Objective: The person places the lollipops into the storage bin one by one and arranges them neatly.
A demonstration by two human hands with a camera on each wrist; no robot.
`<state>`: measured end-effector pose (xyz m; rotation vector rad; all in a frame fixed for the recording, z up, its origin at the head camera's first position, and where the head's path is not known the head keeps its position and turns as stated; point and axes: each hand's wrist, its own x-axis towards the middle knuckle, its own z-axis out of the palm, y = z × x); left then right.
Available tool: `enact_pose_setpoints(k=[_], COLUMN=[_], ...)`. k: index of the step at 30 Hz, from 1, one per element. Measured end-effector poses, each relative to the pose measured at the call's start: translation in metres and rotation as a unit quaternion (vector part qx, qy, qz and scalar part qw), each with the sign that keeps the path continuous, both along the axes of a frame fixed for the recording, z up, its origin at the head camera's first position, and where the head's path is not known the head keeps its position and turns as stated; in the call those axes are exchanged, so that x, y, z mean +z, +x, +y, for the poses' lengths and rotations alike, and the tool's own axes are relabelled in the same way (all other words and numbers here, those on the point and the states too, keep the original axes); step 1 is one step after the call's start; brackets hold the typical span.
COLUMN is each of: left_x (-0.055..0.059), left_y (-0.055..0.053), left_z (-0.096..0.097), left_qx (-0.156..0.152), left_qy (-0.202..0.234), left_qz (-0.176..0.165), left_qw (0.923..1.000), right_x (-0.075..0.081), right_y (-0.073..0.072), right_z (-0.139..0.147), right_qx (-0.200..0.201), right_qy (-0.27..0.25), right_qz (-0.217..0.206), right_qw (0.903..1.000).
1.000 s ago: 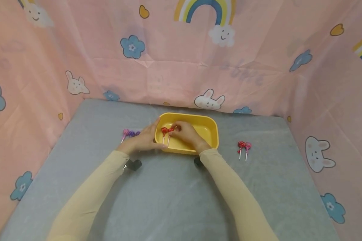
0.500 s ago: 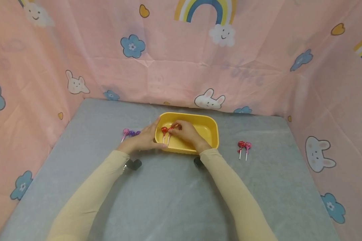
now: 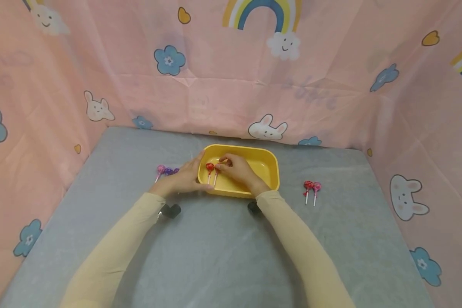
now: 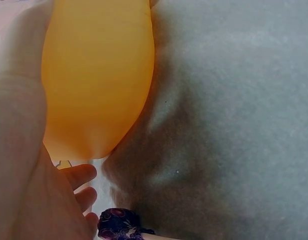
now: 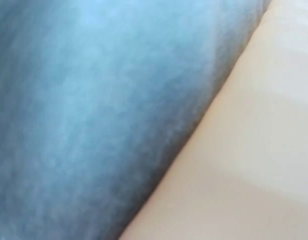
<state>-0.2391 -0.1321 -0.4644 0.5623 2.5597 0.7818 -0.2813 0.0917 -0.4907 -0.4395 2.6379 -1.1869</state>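
In the head view a yellow plastic tray sits on the grey cloth. My left hand lies against its left end, fingers and thumb spread along the corners. The left wrist view shows that hand beside the tray's outer wall, with a dark purple lollipop near the fingertips. My right hand reaches inside and pinches a lollipop near its head, partly hidden by the fingers. A red lollipop lies just left of it in the tray.
Right of the tray lie a red lollipop and a pink lollipop, side by side. To the left are a pink lollipop and purple lollipops, partly behind the left hand. A printed pink curtain encloses the back and sides.
The right hand's fingers have shifted very slightly over the pinched lollipop, covering more of its head. The left hand and the tray have stayed in place.
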Motion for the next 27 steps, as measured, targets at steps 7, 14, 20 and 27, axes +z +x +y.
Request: enact_pose_setpoints(k=[7, 14, 20, 27], left_x=[-0.001, 0.001, 0.001, 0.0], left_y=[0.0, -0.001, -0.002, -0.001], left_z=[-0.001, -0.002, -0.001, 0.0], left_qx=[-0.003, 0.001, 0.003, 0.006], left_qy=[-0.013, -0.009, -0.013, -0.011], left_qz=[-0.001, -0.006, -0.005, -0.006], left_qw=[0.9999, 0.9999, 0.9999, 0.9999], right_x=[0.007, 0.02, 0.029, 0.042], right_y=[0.004, 0.007, 0.01, 0.015], right_z=[0.005, 0.014, 0.024, 0.035], right_qx=[0.007, 0.03, 0.031, 0.025], right_qy=[0.015, 0.045, 0.059, 0.046], right_qz=[-0.002, -0.021, -0.022, 0.0], right_qw=[0.9999, 0.9983, 0.9975, 0.9986])
